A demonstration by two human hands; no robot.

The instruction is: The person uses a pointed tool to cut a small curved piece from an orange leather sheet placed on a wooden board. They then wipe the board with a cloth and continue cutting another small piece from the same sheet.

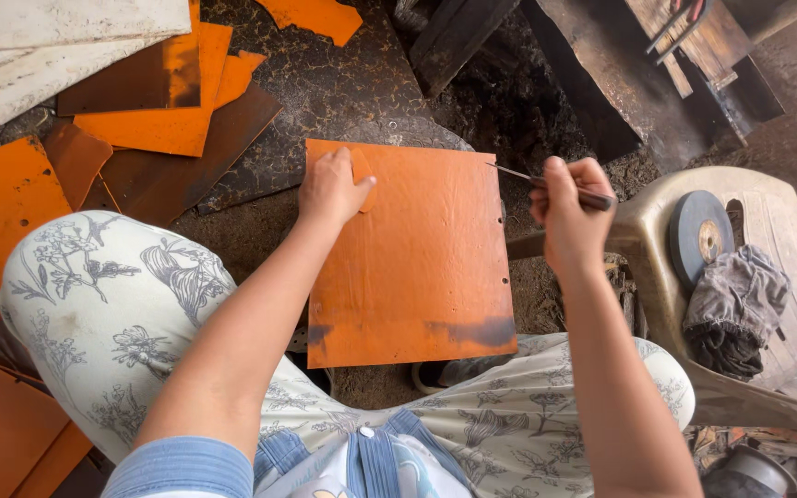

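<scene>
An orange square metal sheet (417, 267) lies across my lap, its near edge smudged dark. My left hand (329, 189) presses a small orange piece (362, 169) flat against the sheet's upper left corner. My right hand (569, 207) is closed around a thin metal scriber (546, 183), whose pointed tip reaches the sheet's upper right edge. Small holes run along the sheet's right side.
More orange and rusty sheets (154, 92) are piled on the ground to the left, with pale sheets (57, 37) behind them. On my right stands a beige plastic chair (777, 277) carrying a grinding disc (698, 235) and a grey cloth (735, 304). Dark planks (601, 74) lie ahead.
</scene>
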